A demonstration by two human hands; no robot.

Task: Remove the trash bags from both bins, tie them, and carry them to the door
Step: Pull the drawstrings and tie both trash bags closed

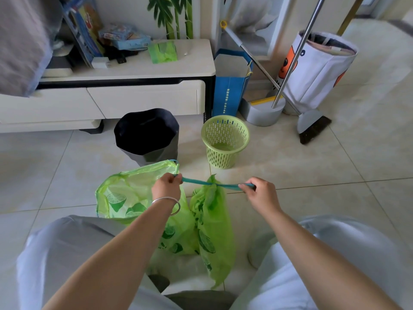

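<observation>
Head view, tiled floor [312, 166] before a low white cabinet [125, 95]. Left hand [166, 186] and right hand [260, 193], each pinching one end of a teal drawstring [201, 181] stretched taut between them. Drawstring gathered at the neck of a green lime-print trash bag [212, 231], cinched and hanging between the knees. Second green trash bag [125, 193], mouth open, just left of the first and partly behind the left forearm. Silver bangle [172, 203] on the left wrist. Beyond the hands: black bin [147, 135] and green slotted basket [224, 142], side by side, apart. Broom [312, 126] and blue paper bag [230, 90] at right.
</observation>
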